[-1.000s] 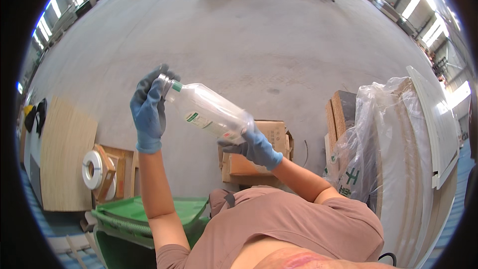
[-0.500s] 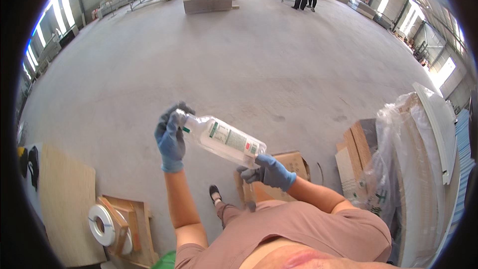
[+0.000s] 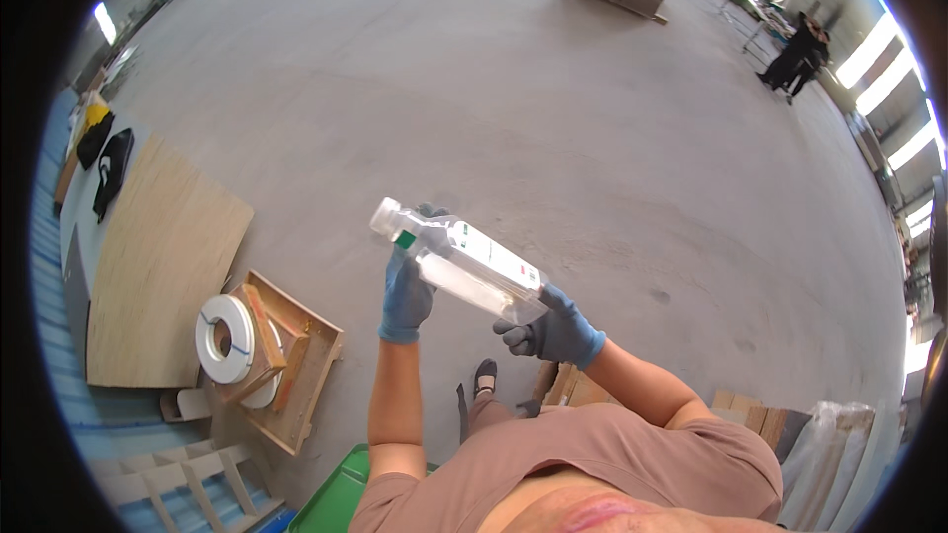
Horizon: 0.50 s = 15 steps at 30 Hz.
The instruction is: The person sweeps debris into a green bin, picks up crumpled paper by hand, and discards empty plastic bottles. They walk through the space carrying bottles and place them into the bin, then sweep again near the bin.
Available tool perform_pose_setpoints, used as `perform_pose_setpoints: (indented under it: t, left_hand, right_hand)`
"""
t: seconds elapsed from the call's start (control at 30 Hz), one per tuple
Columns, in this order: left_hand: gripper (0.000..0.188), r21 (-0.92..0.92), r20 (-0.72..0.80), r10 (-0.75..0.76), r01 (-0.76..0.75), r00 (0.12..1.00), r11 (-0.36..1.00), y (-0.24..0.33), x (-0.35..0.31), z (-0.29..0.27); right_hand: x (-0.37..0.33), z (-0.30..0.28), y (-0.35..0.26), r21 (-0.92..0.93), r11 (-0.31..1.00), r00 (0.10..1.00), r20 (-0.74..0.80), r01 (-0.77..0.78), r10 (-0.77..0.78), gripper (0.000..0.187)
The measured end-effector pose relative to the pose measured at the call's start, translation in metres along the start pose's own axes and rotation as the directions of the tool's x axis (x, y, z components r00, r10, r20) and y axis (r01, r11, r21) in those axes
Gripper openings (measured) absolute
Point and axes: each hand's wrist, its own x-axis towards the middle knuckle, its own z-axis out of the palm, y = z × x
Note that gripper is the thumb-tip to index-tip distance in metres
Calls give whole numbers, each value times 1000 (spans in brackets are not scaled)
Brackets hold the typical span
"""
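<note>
A clear plastic bottle (image 3: 459,281) with a white cap, a white label and a small green patch near its neck is held tilted in front of me, cap end up and to the left. My left hand (image 3: 406,298), in a blue-grey glove, grips it from behind near the shoulder; the bottle partly hides its fingers. At the base, my right hand (image 3: 565,332) in a matching glove pinches the bottle, thumb on top and fingers curled beneath. The bottle looks see-through, and I cannot tell whether any liquid is inside.
Left stand a wooden board (image 3: 163,271) and a wooden crate (image 3: 321,336) with a white coil (image 3: 223,340). A green bin (image 3: 341,494) is by my left arm. Cardboard (image 3: 573,387) lies near my feet; wrapped panels (image 3: 834,454) lean right. Two people (image 3: 795,57) stand far off.
My view has turned left, bringing the green bin into fuller view. My left hand has shifted from the cap to behind the bottle's shoulder, uncovering the white cap. My right hand still grips the base.
</note>
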Motion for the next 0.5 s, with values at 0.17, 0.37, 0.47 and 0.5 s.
perform_pose_setpoints:
  t: [0.17, 0.37, 0.47, 0.5]
  left_hand:
    - [76, 220, 136, -127, 95, 983, 971, 6, 28, -25]
    - [100, 88, 298, -216, 199, 930, 976, -60, 114, 37]
    - [95, 235, 317, -283, 214, 905, 948, -92, 174, 66]
    - [73, 239, 262, -310, 249, 914, 938, -103, 195, 77]
  right_hand:
    - [71, 23, -22, 77, 977, 973, 140, -198, 186, 84]
    - [42, 3, -108, 122, 992, 995, 94, -35, 24, 101]
    - [26, -26, -160, 26, 996, 996, 40, 84, -85, 101]
    - [18, -38, -181, -70, 994, 995, 69, 83, -78, 99]
